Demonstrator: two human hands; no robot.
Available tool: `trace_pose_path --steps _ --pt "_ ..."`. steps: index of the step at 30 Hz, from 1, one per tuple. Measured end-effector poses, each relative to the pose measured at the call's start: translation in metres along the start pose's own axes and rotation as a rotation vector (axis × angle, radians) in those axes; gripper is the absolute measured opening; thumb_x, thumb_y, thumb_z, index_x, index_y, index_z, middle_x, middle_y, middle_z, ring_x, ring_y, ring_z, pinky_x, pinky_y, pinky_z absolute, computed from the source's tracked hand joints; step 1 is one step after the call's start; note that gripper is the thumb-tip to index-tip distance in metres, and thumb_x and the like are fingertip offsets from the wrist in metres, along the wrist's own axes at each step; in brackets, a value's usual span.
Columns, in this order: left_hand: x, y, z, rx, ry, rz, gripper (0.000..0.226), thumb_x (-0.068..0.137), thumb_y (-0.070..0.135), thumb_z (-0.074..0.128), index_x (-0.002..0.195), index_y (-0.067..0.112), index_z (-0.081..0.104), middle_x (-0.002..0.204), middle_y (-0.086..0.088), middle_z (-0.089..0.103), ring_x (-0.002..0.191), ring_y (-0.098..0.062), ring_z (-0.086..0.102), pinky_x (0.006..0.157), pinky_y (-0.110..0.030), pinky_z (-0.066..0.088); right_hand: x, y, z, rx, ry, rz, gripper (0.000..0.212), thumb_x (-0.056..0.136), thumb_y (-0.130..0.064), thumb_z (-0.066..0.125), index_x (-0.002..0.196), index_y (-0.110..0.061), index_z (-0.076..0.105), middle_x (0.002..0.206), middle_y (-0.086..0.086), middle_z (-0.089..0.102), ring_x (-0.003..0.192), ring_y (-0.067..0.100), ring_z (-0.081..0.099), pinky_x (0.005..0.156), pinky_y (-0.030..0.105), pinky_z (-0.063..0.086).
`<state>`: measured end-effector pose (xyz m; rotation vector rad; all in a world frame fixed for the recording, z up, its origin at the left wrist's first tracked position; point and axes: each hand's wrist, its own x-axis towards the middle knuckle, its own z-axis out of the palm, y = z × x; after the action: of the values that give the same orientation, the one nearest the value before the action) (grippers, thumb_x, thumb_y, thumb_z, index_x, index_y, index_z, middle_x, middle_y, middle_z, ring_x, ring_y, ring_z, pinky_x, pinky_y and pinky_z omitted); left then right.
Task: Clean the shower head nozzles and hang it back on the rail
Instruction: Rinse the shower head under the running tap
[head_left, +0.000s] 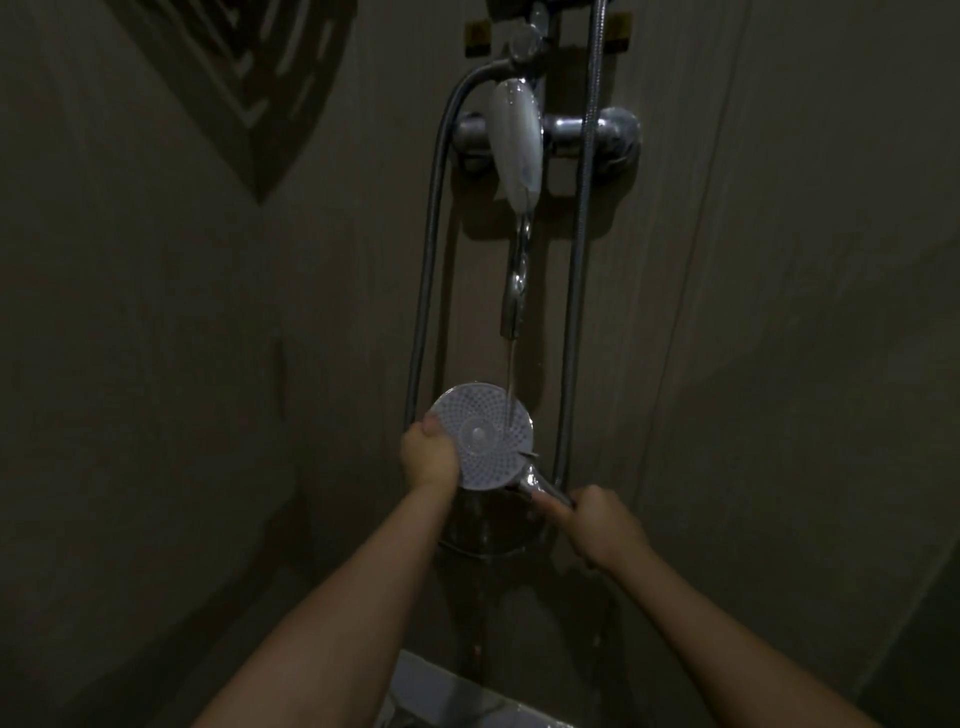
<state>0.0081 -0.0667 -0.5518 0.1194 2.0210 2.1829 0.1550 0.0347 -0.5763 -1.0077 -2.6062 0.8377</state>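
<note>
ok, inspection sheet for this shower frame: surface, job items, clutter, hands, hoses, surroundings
Surface: tiled wall, dim light.
Job's things: shower head face up under the water stream from the tap spout.
Clutter: nothing seen.
Hands: left hand grips the head's rim; right hand holds the handle.
Cables: metal hose loops down the left; second run on the right.
Surroundings: mixer valve; white ledge below.

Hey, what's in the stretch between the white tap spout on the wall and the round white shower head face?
In the head view, only a thin stream of water falling from the spout onto the shower head face.
</note>
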Motion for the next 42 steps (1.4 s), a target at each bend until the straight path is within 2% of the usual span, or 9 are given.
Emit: trace_pose_path --steps 5,11,15,22,26,29,32,38,42 --pt "0.007 -0.006 -0.005 -0.088 -0.217 -0.053 0.026 0.098 0.013 0.042 0.115 0.004 0.059 0.11 -0.013 0.065 0.099 -0.026 0.063 0.088 -0.039 0.053 0.004 -0.003 -0.008 -0.043 0.005 -0.023 0.057 0.087 -0.062 0.042 0.067 -0.011 0.057 0.077 0.015 0.062 0.075 0.028 0.064 0.061 0.027 0.039" --pt "0.003 -0.003 -0.003 0.04 0.013 0.062 0.037 0.101 0.025 0.033 0.107 -0.002 0.058 0.095 -0.012 0.058 0.088 -0.024 0.055 0.073 -0.031 0.042 0.003 -0.01 0.002 -0.153 0.079 -0.034 0.062 0.088 -0.062 0.042 0.099 -0.006 0.065 0.104 0.019 0.067 0.098 0.032 0.064 0.076 0.033 0.048" --pt "0.007 -0.006 -0.013 0.259 -0.082 0.069 0.045 0.099 0.04 0.034 0.107 0.003 0.058 0.102 -0.014 0.061 0.083 -0.021 0.06 0.066 -0.028 0.046 0.001 -0.01 -0.008 -0.302 0.075 -0.066 0.06 0.089 -0.062 0.039 0.106 -0.01 0.063 0.108 0.014 0.065 0.101 0.03 0.063 0.076 0.031 0.046" --pt "0.014 0.012 -0.014 0.75 0.008 0.452 0.037 0.095 0.039 0.043 0.112 0.009 0.054 0.119 -0.016 0.059 0.115 -0.032 0.051 0.097 -0.041 0.038 -0.002 -0.02 -0.015 -0.547 0.205 -0.176 0.061 0.09 -0.064 0.033 0.107 -0.013 0.061 0.109 0.01 0.066 0.102 0.028 0.063 0.079 0.032 0.048" --pt "0.0 0.015 0.0 0.707 0.083 0.454 0.057 0.097 0.034 0.038 0.148 0.013 0.021 0.157 -0.011 0.018 0.143 -0.03 0.017 0.115 -0.045 0.014 0.002 -0.035 -0.011 -0.487 0.22 -0.145 0.064 0.089 -0.064 0.032 0.105 -0.011 0.063 0.108 0.011 0.067 0.101 0.028 0.064 0.077 0.032 0.047" --pt "-0.017 0.002 0.01 0.933 -0.089 0.56 0.076 0.097 0.046 0.031 0.15 0.01 -0.009 0.158 -0.011 -0.017 0.146 -0.031 -0.016 0.117 -0.046 -0.009 0.006 -0.044 -0.007 -0.356 0.191 -0.081 0.062 0.091 -0.061 0.036 0.107 -0.007 0.063 0.11 0.015 0.065 0.103 0.031 0.062 0.08 0.034 0.048" --pt "-0.019 -0.005 0.01 1.081 -0.259 0.724 0.072 0.097 0.049 0.023 0.15 0.015 -0.013 0.157 -0.005 -0.023 0.143 -0.027 -0.025 0.11 -0.042 -0.018 0.009 -0.044 -0.008 -0.214 0.116 -0.059 0.059 0.092 -0.059 0.037 0.1 -0.006 0.063 0.097 0.013 0.064 0.093 0.029 0.064 0.072 0.032 0.047" --pt "0.015 0.005 -0.002 0.971 0.0 0.444 0.083 0.091 0.063 0.03 0.152 0.019 -0.006 0.16 -0.007 -0.012 0.147 -0.028 -0.011 0.115 -0.055 -0.006 0.003 -0.038 -0.011 -0.342 0.053 -0.066 0.064 0.088 -0.064 0.037 0.1 -0.006 0.062 0.101 0.013 0.063 0.097 0.029 0.063 0.07 0.03 0.042" --pt "0.017 0.008 -0.007 0.572 -0.03 0.172 0.078 0.089 0.054 0.048 0.145 0.008 0.022 0.147 -0.017 0.034 0.131 -0.035 0.04 0.104 -0.05 0.038 0.007 -0.033 -0.012 -0.331 0.082 -0.029 0.062 0.088 -0.064 0.036 0.095 -0.009 0.062 0.096 0.011 0.063 0.093 0.028 0.064 0.067 0.029 0.041"
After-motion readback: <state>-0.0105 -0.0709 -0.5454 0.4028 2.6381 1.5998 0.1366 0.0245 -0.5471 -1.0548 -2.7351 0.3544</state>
